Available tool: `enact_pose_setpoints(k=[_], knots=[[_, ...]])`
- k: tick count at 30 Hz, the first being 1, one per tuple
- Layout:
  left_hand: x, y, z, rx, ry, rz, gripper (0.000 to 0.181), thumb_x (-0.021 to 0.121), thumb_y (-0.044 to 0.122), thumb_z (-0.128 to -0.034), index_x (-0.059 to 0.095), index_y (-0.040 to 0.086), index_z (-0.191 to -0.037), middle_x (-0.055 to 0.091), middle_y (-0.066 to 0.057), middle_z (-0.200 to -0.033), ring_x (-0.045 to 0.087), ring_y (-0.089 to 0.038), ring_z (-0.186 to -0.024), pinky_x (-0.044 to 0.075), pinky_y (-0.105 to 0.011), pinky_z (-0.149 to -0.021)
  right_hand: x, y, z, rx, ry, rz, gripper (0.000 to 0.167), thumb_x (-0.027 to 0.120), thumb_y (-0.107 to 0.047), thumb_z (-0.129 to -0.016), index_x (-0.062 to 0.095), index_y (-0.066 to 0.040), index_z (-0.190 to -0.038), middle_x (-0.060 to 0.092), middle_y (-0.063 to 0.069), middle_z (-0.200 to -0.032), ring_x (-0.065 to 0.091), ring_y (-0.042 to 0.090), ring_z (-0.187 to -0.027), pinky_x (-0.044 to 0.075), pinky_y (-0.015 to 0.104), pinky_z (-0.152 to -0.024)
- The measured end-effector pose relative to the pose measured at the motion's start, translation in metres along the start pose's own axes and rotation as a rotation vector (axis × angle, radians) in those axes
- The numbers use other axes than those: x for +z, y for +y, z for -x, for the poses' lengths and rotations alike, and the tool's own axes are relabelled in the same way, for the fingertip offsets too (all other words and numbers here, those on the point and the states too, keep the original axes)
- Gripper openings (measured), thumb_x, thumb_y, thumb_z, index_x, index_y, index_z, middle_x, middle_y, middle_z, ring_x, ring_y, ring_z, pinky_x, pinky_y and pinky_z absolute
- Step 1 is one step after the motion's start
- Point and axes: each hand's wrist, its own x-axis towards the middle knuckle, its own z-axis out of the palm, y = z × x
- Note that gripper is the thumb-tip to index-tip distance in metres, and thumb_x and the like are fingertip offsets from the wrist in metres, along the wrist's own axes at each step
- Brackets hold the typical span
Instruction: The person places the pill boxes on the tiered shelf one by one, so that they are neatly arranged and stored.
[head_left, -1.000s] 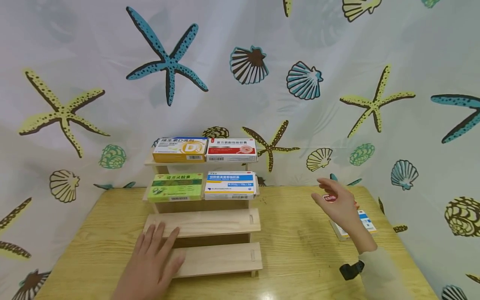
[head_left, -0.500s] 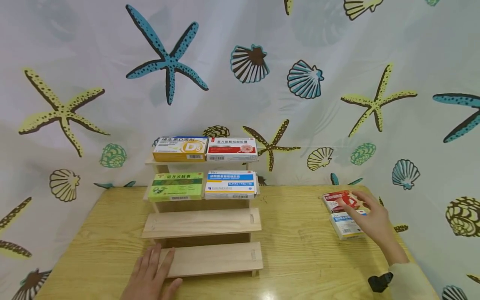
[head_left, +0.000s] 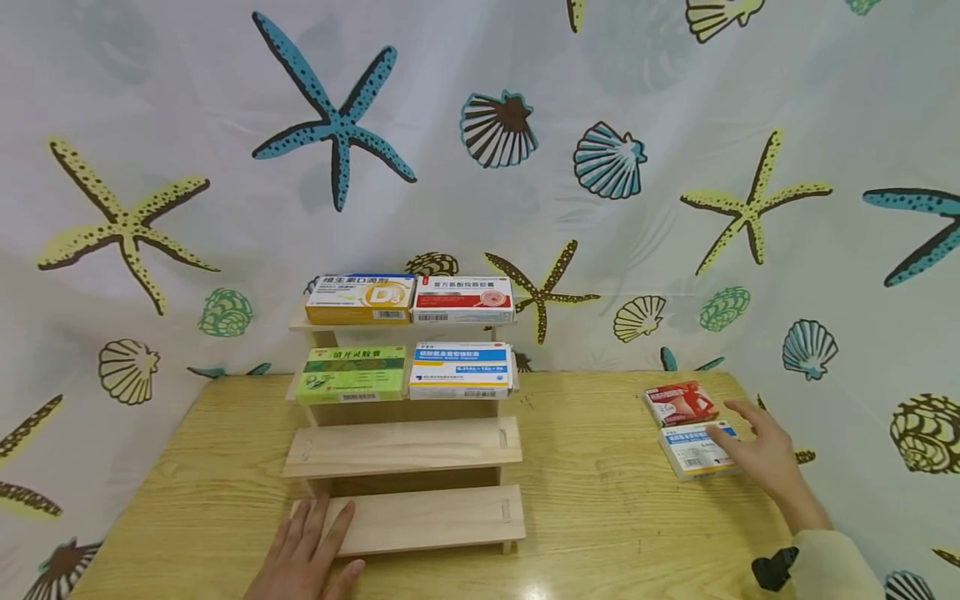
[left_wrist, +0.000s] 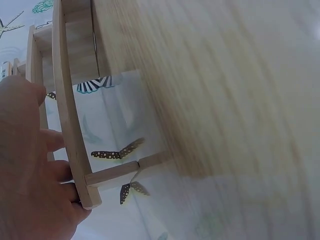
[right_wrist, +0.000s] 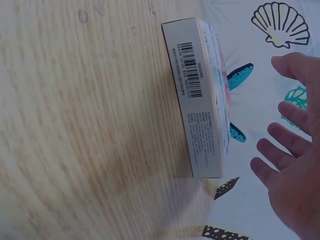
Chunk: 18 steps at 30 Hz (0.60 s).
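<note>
Hovering over the right end of the blue box [head_left: 692, 454], the right hand [head_left: 771, 460] held its thumb and fingers [right_wrist: 276, 152] wide apart, gripping nothing. The right wrist view showed a gap between these fingers and the box, which lay flat on the tabletop [head_left: 592, 500] with a barcode on the side facing that camera. The red box [head_left: 681, 403] lay just beyond the blue one, near the tip of the right index finger and to its left. A black device [head_left: 775, 570] sat at the wrist behind these fingers, beside a pale sleeve [head_left: 836, 567].

The left hand [head_left: 300, 557] rested on the left end of the lowest step [head_left: 427, 521] of the rack [head_left: 405, 446], its fingers spread and fairly straight, the thumb set apart near the front edge. Farther back from the left fingers and up the rack, four boxes lay in pairs: the green box [head_left: 351, 375] beside a second blue box [head_left: 461, 370], and above them the orange box [head_left: 362, 300] beside the white box [head_left: 462, 300]. Past both hands' fingers hung a cloth [head_left: 480, 50] printed with starfish and shells.
</note>
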Motion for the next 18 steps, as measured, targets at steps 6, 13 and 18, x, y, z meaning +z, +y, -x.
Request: enact_pose_setpoints(k=[6, 13, 18], knots=[[0.0, 0.001, 0.002, 0.0, 0.003, 0.005, 0.064, 0.057, 0.051, -0.106, 0.052, 0.01, -0.155, 0.041, -0.031, -0.163, 0.041, -0.055, -0.146, -0.027, -0.019, -0.12, 0.001, 0.01, -0.002, 0.075, -0.089, 0.023, 0.079, 0.067, -0.045, -0.103, 0.037, 0.004, -0.158, 0.029, 0.038, -0.164, 0.026, 0.062, -0.15, 0.028, 0.079, -0.116], [0.002, 0.001, 0.003, 0.016, 0.026, -0.022, 0.062, 0.059, 0.048, -0.1055, 0.052, 0.01, -0.155, 0.043, -0.03, -0.162, 0.044, -0.054, -0.144, -0.028, -0.014, -0.115, 0.005, 0.02, -0.002, 0.07, -0.117, 0.008, 0.08, 0.064, -0.048, -0.104, 0.037, 0.004, -0.158, 0.03, 0.038, -0.163, 0.031, 0.061, -0.147, 0.035, 0.076, -0.115], [0.001, 0.0, 0.003, -0.002, -0.001, 0.001, 0.062, 0.057, 0.047, -0.1067, 0.051, 0.01, -0.156, 0.041, -0.03, -0.163, 0.041, -0.055, -0.146, -0.029, -0.013, -0.113, 0.009, 0.026, -0.004, 0.08, -0.127, 0.004, 0.08, 0.064, -0.049, -0.103, 0.038, 0.003, -0.158, 0.032, 0.036, -0.162, 0.033, 0.059, -0.147, 0.033, 0.076, -0.115]])
